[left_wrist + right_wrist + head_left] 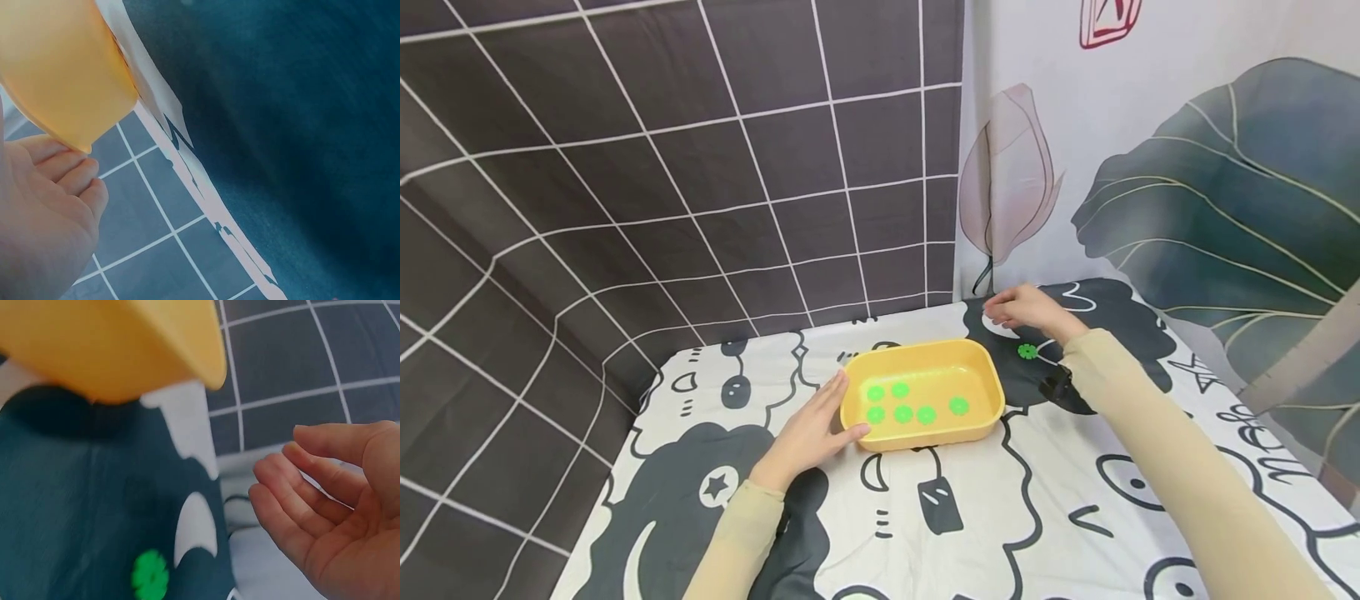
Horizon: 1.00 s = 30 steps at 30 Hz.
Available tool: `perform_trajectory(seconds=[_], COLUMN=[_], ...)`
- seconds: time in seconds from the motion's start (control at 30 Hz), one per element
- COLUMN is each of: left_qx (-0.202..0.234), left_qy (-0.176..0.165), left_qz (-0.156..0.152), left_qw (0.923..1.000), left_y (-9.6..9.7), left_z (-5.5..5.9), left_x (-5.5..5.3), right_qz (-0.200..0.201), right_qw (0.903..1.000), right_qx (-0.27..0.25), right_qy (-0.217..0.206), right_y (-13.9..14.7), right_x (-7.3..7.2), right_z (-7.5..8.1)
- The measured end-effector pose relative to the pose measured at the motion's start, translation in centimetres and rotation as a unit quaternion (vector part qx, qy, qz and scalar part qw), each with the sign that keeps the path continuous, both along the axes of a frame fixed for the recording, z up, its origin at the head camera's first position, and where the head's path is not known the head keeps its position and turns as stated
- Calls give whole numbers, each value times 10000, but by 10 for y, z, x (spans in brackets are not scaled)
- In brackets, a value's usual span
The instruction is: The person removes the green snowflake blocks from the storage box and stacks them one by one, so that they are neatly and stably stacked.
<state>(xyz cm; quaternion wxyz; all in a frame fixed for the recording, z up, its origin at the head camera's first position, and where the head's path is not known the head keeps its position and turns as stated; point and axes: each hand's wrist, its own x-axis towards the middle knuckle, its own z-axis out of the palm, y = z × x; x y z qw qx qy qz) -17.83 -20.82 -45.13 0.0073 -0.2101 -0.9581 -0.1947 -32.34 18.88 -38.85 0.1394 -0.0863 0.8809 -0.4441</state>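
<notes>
A yellow rectangular plastic basin (925,437) sits on the patterned cloth, with several small bright green scalloped discs (958,406) lying flat on its bottom. My left hand (808,433) holds the basin's left end, thumb at the near corner and fingers along the outer side. Beyond the basin's right end, my right hand (1026,310) hovers over a dark patch of the cloth. Its fingers are loosely bent, and nothing shows between them in the right wrist view. Another green scalloped disc (1027,351) lies on the cloth just below this hand.
The white cloth (970,542) has black cartoon drawings and covers the surface. A dark grid-patterned curtain (760,167) hangs behind and to the left. At the back right is a pale curtain with a large leaf print (1225,192). A thin black cord (982,275) hangs near the back corner.
</notes>
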Motion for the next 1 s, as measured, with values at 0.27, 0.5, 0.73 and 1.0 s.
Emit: perform_trajectory(seconds=[0.27, 0.5, 0.73, 1.0], left_qx=[-56, -15, -23, 9], left_qy=[-63, -78, -59, -114], left_qz=[4, 30, 79, 84], left_qw=[10000, 10000, 9999, 9999], left_y=[-1, -4, -3, 0], left_z=[3, 6, 6, 4], left_x=[0, 1, 2, 2], right_qz=[466, 893, 1307, 1683], right_qw=[9984, 9946, 9899, 9844], right_qx=[-317, -442, -394, 129], right_qy=[-102, -301, -390, -487], right_y=[-32, -60, -90, -108], right_x=[-3, -3, 0, 10], right_z=[14, 22, 29, 26])
